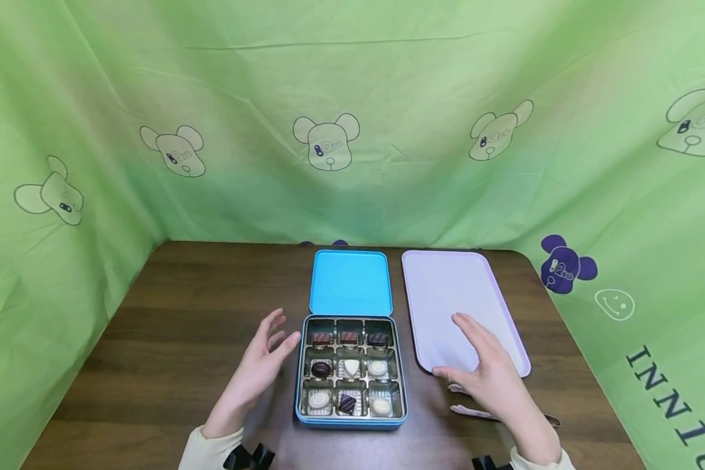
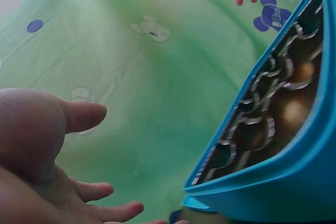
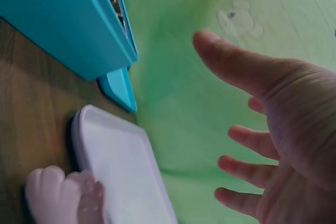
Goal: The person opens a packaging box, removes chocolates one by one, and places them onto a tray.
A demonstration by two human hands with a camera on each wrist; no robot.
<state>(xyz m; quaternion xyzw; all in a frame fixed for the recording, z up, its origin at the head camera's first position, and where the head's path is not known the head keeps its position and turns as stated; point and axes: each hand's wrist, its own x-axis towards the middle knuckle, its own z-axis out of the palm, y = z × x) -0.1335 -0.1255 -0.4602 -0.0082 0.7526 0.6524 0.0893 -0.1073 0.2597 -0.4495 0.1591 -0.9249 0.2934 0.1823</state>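
A blue tin [image 1: 351, 424] stands open in the middle of the table, its hinged lid [image 1: 350, 282] laid back. Its silvery divided insert holds chocolates: dark and brown pieces such as the striped one [image 1: 346, 405], and white ones such as the heart-shaped piece [image 1: 351, 367]. My left hand [image 1: 260, 369] hovers just left of the tin, fingers spread and holding nothing. To the right, my right hand [image 1: 493, 375] is held with thumb and fingers apart, above a pair of tongs [image 1: 474, 412] and overlapping the tray's near corner. Pale pink, paw-shaped tongs tips [image 3: 52, 195] show in the right wrist view.
A pale lilac tray [image 1: 446, 294] lies right of the tin, toward the back. The brown wooden table [image 1: 200, 294] ends at a green patterned cloth [image 1: 388, 72], which hangs behind and along both sides.
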